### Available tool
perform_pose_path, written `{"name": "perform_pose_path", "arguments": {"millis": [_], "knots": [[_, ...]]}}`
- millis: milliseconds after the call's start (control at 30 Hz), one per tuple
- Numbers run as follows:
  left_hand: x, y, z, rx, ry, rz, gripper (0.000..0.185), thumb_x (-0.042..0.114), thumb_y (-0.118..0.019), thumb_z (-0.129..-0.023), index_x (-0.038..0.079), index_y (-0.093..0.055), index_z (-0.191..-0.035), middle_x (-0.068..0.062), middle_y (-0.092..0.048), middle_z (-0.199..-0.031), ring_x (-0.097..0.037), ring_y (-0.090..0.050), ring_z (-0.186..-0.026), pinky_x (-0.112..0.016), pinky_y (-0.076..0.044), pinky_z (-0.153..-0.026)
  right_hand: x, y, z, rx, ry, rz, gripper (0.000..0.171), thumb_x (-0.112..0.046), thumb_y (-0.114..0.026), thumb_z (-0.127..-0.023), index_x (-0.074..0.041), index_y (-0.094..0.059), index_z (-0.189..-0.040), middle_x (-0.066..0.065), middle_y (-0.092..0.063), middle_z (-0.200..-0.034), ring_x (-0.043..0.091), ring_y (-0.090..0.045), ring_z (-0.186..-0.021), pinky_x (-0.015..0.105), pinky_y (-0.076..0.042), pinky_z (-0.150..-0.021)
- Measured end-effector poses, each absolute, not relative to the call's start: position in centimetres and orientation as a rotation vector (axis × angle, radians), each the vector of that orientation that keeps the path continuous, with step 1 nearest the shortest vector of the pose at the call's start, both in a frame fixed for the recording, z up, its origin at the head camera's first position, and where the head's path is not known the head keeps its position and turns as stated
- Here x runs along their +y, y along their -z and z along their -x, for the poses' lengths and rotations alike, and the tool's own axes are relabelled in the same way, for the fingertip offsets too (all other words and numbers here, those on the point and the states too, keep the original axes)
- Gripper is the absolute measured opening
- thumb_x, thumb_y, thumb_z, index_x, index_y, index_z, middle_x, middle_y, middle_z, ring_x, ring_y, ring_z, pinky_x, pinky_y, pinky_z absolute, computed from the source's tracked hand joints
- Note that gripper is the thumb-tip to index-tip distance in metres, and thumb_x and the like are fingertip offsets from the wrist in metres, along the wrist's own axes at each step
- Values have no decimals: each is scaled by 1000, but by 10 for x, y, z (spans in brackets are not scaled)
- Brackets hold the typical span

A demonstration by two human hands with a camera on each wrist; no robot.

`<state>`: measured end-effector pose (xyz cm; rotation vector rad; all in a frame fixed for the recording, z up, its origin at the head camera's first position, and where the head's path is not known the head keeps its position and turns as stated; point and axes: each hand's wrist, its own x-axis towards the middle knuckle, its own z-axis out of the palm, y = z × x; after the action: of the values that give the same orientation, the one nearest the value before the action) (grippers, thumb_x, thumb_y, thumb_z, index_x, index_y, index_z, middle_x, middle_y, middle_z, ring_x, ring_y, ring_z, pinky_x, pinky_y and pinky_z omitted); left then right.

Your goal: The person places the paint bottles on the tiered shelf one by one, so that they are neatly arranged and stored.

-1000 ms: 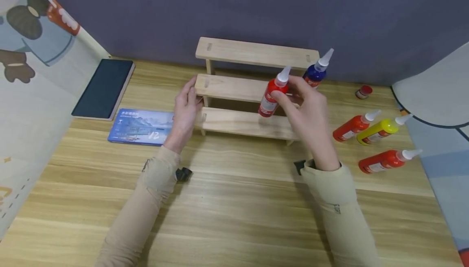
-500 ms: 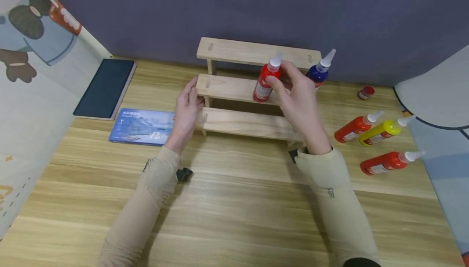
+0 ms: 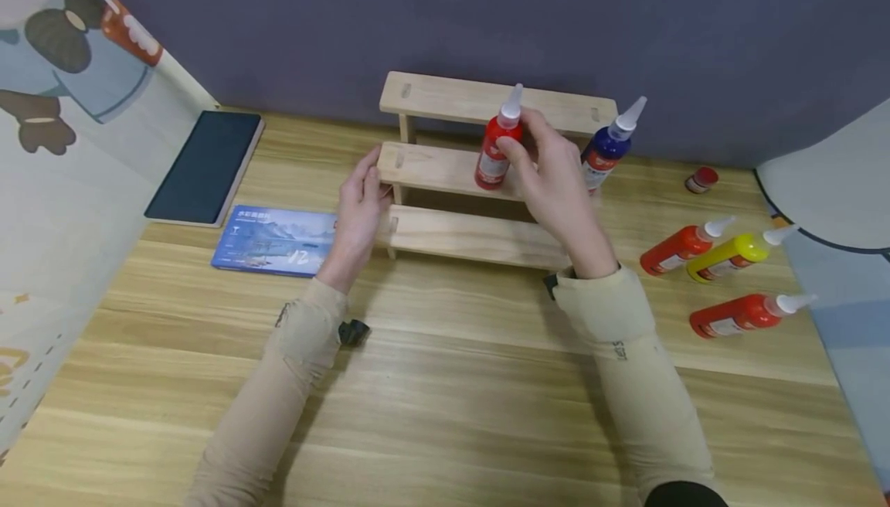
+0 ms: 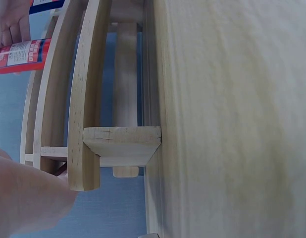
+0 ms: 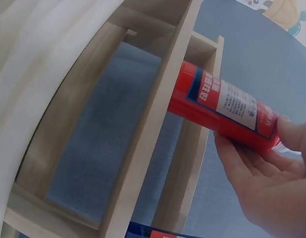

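Red bottle in right hand, label readable wrist-side only

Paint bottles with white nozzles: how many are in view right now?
5: a red bottle gripped by the right hand at the rack's middle step, a blue bottle beside it, and three lying on the table: orange-red bottle, yellow bottle, red-orange bottle.

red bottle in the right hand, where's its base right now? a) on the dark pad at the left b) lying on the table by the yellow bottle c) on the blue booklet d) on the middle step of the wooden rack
d: the right hand grips the red bottle upright with its base at the middle step of the wooden rack, left of the blue bottle.
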<state>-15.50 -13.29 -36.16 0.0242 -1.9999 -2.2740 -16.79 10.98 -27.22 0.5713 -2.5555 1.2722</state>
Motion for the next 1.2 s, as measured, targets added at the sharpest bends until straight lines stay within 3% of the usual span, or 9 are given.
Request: {"name": "perform_pose_path", "arguments": {"millis": [400,667,1000,1200], "knots": [[-132,361,156,-1999,2282,-23,45,15,-30,-108,6,-31,-152,-12,-41,-150,-25,-44,-134,-33,-43,-108,111,275,172,-2582,-1343,-547,46,-26,-56,-101,-4,-49,-141,11,-61,-128,17,-58,-114,32,-52,-99],[-131,362,154,-2015,2268,-37,45,15,-31,-108,9,-32,-152,-12,-40,-151,-25,-44,-134,-35,-43,-108,117,280,168,-2432,-1526,-465,62,-25,-64,-96,-6,-38,-149,5,-49,-145,11,-50,-128,27,-45,-105],[-132,361,154,-2016,2254,-42,45,15,-31,-108,7,-32,-152,-15,-43,-148,-27,-48,-131,-34,-45,-107,126,265,132,-2246,-1470,-444,45,-8,-60,-98,3,-48,-140,11,-56,-139,18,-54,-125,33,-47,-104],[-132,360,154,-2012,2262,-51,45,14,-30,-108,7,-31,-152,-13,-42,-149,-25,-47,-131,-33,-45,-106,133,256,107,-2108,-1494,-417,38,-15,-60,-99,-1,-56,-135,11,-61,-132,23,-58,-121,30,-51,-100]]}}
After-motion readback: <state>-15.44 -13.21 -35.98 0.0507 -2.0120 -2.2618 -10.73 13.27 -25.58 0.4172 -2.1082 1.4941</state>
